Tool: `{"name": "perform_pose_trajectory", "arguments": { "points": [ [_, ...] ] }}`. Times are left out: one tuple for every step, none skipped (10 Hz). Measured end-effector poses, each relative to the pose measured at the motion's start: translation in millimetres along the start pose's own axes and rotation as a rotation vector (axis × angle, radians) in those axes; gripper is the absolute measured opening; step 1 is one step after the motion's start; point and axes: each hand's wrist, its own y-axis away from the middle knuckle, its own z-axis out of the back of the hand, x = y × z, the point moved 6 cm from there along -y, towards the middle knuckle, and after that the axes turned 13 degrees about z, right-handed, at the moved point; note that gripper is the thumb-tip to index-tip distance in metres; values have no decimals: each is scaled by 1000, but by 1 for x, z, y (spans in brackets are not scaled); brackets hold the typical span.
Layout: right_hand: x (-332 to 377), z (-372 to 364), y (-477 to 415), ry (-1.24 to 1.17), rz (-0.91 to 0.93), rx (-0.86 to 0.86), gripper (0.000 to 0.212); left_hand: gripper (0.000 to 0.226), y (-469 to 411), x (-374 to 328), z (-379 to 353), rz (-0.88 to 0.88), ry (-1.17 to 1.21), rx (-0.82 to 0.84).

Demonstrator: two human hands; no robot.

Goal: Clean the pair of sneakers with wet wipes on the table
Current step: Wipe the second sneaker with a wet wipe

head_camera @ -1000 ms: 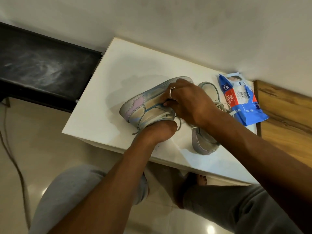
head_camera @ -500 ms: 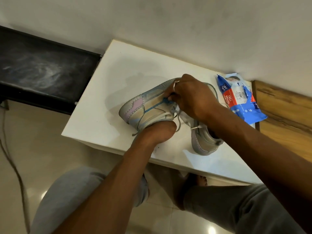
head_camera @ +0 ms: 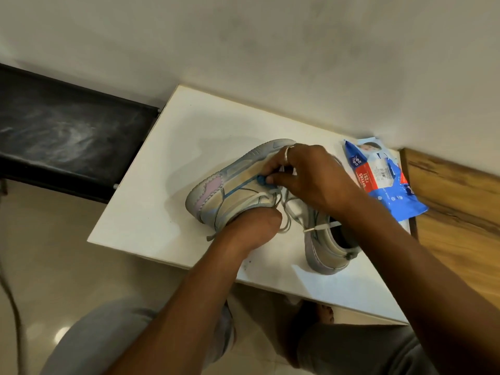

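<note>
On the white table [head_camera: 173, 147] a pastel sneaker [head_camera: 230, 190] is tipped on its side, sole facing away from me. My left hand [head_camera: 251, 226] grips it at the opening from the near side, fingers hidden. My right hand [head_camera: 305, 174], a ring on one finger, pinches a small white wet wipe [head_camera: 282, 169] against the shoe's upper, next to a blue tab [head_camera: 261, 180]. Most of the wipe is hidden. The second sneaker [head_camera: 324, 250] stands upright to the right, under my right forearm, laces loose. A blue pack of wet wipes [head_camera: 384, 182] lies at the table's far right.
The table stands against a pale wall. A dark bench [head_camera: 67, 136] adjoins its left side and a wooden surface [head_camera: 460, 212] its right. My knees in grey trousers and a bare foot show below the table's front edge, over a tiled floor.
My right hand has shifted a little along the tipped sneaker's side, uncovering the blue tab. My forearm now hides less of the second sneaker. The left hand keeps its hold.
</note>
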Motion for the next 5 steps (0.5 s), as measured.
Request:
{"name": "perform_pose_trajectory", "arguments": {
  "points": [
    [1, -10, -9, 156, 94, 99, 19, 41, -2, 2, -1, 25, 31, 16],
    [-12, 1, -14, 302, 55, 60, 22, 40, -1, 2, 2, 66, 91, 10],
    [-13, -2, -18, 280, 59, 73, 23, 40, 1, 5, 5, 152, 257, 36],
    [2, -11, -18, 134, 175, 79, 20, 42, 0, 6, 5, 124, 230, 35],
    [-13, -4, -18, 242, 125, 30, 20, 42, 2, 2, 5, 52, 170, 15]
  ]
}}
